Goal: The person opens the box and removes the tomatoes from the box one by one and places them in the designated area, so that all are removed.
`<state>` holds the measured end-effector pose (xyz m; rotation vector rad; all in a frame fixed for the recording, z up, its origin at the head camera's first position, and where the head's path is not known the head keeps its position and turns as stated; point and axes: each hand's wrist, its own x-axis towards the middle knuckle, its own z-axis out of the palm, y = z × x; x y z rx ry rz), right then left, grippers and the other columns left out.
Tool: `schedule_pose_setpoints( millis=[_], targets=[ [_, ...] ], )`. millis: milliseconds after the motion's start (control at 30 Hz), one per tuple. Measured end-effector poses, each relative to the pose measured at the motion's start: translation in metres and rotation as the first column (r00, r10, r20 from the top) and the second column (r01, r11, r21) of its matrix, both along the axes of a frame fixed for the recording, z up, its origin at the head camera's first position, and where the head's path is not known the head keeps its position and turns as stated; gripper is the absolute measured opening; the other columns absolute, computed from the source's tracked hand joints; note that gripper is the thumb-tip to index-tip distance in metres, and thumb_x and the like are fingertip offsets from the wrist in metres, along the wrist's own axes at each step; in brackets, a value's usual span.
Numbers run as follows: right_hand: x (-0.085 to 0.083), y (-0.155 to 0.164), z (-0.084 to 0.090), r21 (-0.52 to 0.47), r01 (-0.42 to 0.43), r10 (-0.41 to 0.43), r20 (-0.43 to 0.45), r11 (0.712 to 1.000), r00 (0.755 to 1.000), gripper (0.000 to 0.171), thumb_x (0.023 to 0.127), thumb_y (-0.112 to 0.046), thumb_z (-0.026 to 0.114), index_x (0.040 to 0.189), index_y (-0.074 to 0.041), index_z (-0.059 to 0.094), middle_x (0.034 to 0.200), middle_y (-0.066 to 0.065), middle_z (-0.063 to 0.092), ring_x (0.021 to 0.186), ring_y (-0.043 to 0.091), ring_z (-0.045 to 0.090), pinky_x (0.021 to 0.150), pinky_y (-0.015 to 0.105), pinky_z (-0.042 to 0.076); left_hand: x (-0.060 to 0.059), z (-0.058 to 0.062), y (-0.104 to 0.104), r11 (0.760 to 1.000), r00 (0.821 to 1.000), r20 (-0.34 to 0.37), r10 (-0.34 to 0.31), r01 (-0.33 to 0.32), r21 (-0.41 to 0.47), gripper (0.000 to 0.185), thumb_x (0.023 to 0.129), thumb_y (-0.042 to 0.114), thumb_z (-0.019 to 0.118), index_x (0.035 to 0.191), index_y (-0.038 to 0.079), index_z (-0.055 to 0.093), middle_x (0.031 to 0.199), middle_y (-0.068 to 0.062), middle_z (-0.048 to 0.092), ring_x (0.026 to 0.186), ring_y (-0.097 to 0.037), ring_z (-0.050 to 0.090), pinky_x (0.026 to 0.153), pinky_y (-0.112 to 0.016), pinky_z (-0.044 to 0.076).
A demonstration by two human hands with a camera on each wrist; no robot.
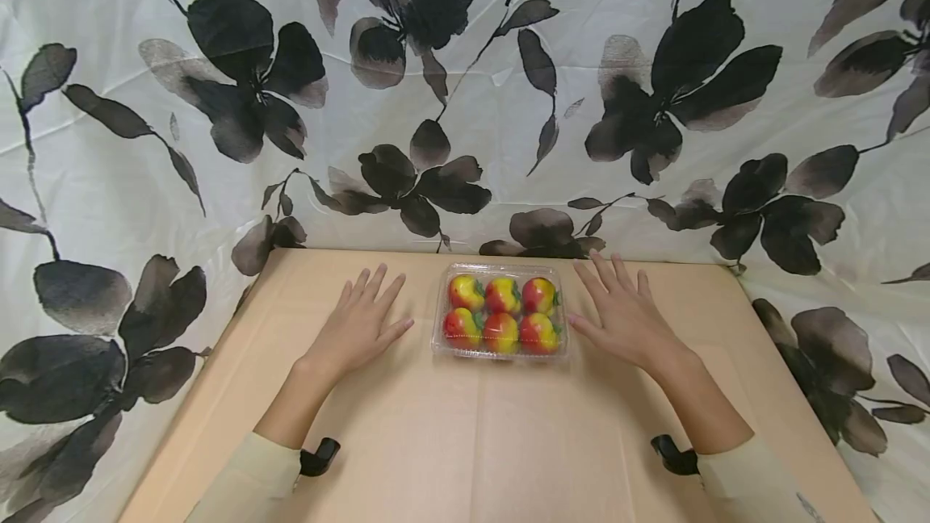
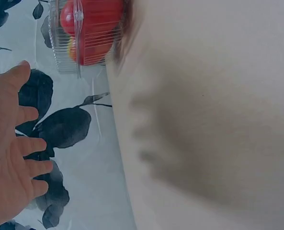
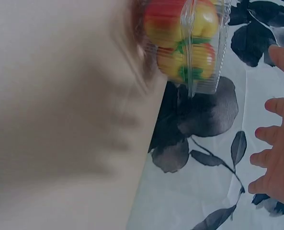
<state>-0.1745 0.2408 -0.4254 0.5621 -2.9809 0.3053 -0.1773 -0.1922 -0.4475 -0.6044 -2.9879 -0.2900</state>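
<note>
Clear clamshell box of six red-yellow fruits [image 1: 500, 312] sits centre frame on the tan counter [image 1: 472, 442]. Our left hand [image 1: 359, 325] and right hand [image 1: 626, 313] lie flat, fingers spread, either side, gripping nothing. Risk: thin lid could pop or crush if we squeeze unevenly; box slides easily.

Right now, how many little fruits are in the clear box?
6 fruits in the clear box: three along the back row, three along the front row. None seems hidden.

One clear plastic box [image 1: 500, 349] on the bench [image 1: 465, 442] — six red-and-yellow fruits [image 1: 501, 332] inside, in two rows of three — flanked by two hands.
</note>
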Motion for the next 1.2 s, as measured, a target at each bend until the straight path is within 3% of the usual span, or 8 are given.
schedule_pose_setpoints(
  millis=[200, 367, 533, 733, 900, 1033, 1133, 1200],
  targets=[
    [-0.004, -0.011, 0.002, -0.001, -0.051, 0.051, 0.007, 0.999, 0.999, 0.085, 0.096, -0.059, 0.061, 0.162, -0.014, 0.032, 0.172, 0.018, 0.017, 0.156, 0.052, 0.013, 0.117, 0.083, 0.009, -0.002, -0.003, 0.002, 0.999, 0.999, 0.021, -0.027, 0.027, 0.030, 0.077, 0.101, 0.054, 0.057, 0.161, 0.010, 0.035, 0.167, -0.024, 0.028, 0.154, -0.047, 0.026, 0.126, -0.066, 0.022],
    [-0.008, -0.023, 0.005, -0.013, -0.120, 0.120, 0.017, 0.993, 0.993, 0.080, 0.094, -0.055, 0.066, 0.160, -0.019, 0.038, 0.172, 0.016, 0.020, 0.156, 0.051, 0.017, 0.119, 0.081, 0.011, -0.004, -0.006, 0.003, 0.993, 0.996, 0.070, -0.058, 0.051, 0.105, 0.080, 0.101, 0.050, 0.060, 0.162, 0.008, 0.031, 0.167, -0.024, 0.029, 0.153, -0.046, 0.029, 0.127, -0.061, 0.026],
    [-0.011, -0.037, 0.005, -0.029, -0.164, 0.165, 0.043, 0.986, 0.985, 0.079, 0.092, -0.055, 0.069, 0.159, -0.026, 0.040, 0.171, 0.014, 0.023, 0.156, 0.048, 0.020, 0.121, 0.078, 0.012, -0.006, -0.006, 0.004, 0.980, 0.989, 0.116, -0.088, 0.065, 0.185, 0.080, 0.100, 0.045, 0.064, 0.161, 0.004, 0.032, 0.164, -0.024, 0.035, 0.151, -0.043, 0.036, 0.125, -0.058, 0.032],
    [-0.015, -0.051, 0.000, -0.037, -0.237, 0.239, 0.053, 0.971, 0.970, 0.076, 0.090, -0.055, 0.071, 0.155, -0.024, 0.048, 0.167, 0.015, 0.034, 0.154, 0.045, 0.028, 0.120, 0.078, 0.019, -0.010, -0.012, 0.006, 0.958, 0.981, 0.156, -0.117, 0.070, 0.277, 0.076, 0.099, 0.037, 0.069, 0.158, 0.002, 0.037, 0.160, -0.022, 0.043, 0.148, -0.040, 0.042, 0.124, -0.055, 0.035],
    [-0.020, -0.060, -0.003, -0.044, -0.286, 0.289, 0.088, 0.957, 0.953, 0.076, 0.090, -0.055, 0.073, 0.156, -0.028, 0.047, 0.164, 0.013, 0.039, 0.153, 0.044, 0.031, 0.122, 0.075, 0.021, -0.013, -0.017, 0.009, 0.936, 0.975, 0.182, -0.125, 0.055, 0.347, 0.069, 0.099, 0.031, 0.070, 0.155, 0.001, 0.042, 0.156, -0.021, 0.049, 0.144, -0.039, 0.048, 0.121, -0.056, 0.040],
    [-0.025, -0.066, -0.005, -0.024, -0.331, 0.331, 0.091, 0.944, 0.939, 0.076, 0.089, -0.056, 0.073, 0.156, -0.030, 0.046, 0.164, 0.010, 0.040, 0.152, 0.043, 0.032, 0.123, 0.072, 0.022, -0.014, -0.021, 0.012, 0.901, 0.962, 0.232, -0.142, 0.029, 0.434, 0.063, 0.101, 0.025, 0.068, 0.153, -0.001, 0.044, 0.150, -0.022, 0.055, 0.137, -0.040, 0.056, 0.115, -0.057, 0.046],
    [-0.028, -0.072, -0.005, -0.012, -0.359, 0.359, 0.078, 0.933, 0.930, 0.075, 0.090, -0.057, 0.072, 0.155, -0.031, 0.048, 0.163, 0.009, 0.042, 0.151, 0.040, 0.036, 0.123, 0.071, 0.024, -0.015, -0.024, 0.015, 0.870, 0.948, 0.282, -0.147, -0.012, 0.494, 0.058, 0.101, 0.020, 0.067, 0.150, -0.002, 0.047, 0.141, -0.024, 0.062, 0.126, -0.039, 0.065, 0.108, -0.055, 0.054],
    [-0.030, -0.076, -0.005, -0.012, -0.379, 0.378, 0.080, 0.925, 0.922, 0.072, 0.090, -0.056, 0.072, 0.154, -0.030, 0.049, 0.162, 0.010, 0.044, 0.150, 0.038, 0.039, 0.123, 0.070, 0.027, -0.017, -0.026, 0.018, 0.864, 0.944, 0.295, -0.148, -0.022, 0.504, 0.052, 0.101, 0.017, 0.066, 0.146, -0.004, 0.051, 0.134, -0.024, 0.066, 0.117, -0.036, 0.070, 0.101, -0.051, 0.059]
  ],
)
